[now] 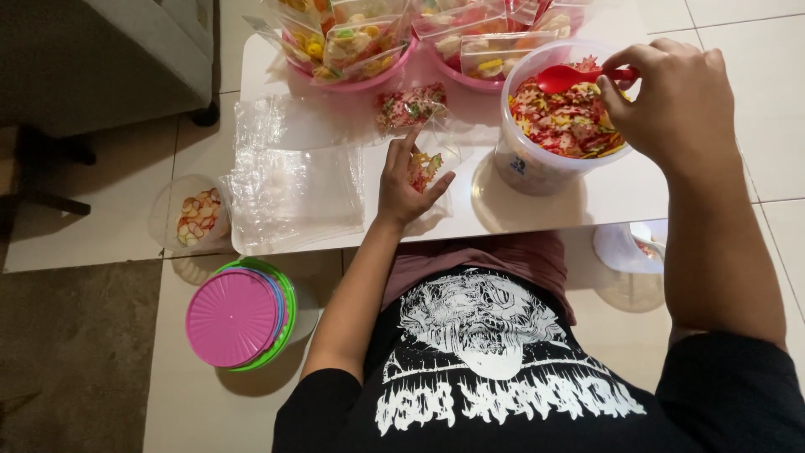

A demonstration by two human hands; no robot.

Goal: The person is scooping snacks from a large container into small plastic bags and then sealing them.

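Note:
My right hand (671, 101) grips a red plastic spoon (566, 78) whose bowl rests over colourful crackers in a clear tub (537, 164) on the low white table (604, 197). My left hand (407, 184) holds a small clear plastic bag (428, 166) open, with a few coloured crackers inside it. A filled, sealed bag of crackers (411, 106) lies just beyond that hand.
A stack of empty clear bags (293, 189) lies at the table's left. Two pink basins (356, 80) of filled bags stand at the back. On the floor are stacked round lids (239, 317), a small tub of crackers (197, 216) and another container (629, 247).

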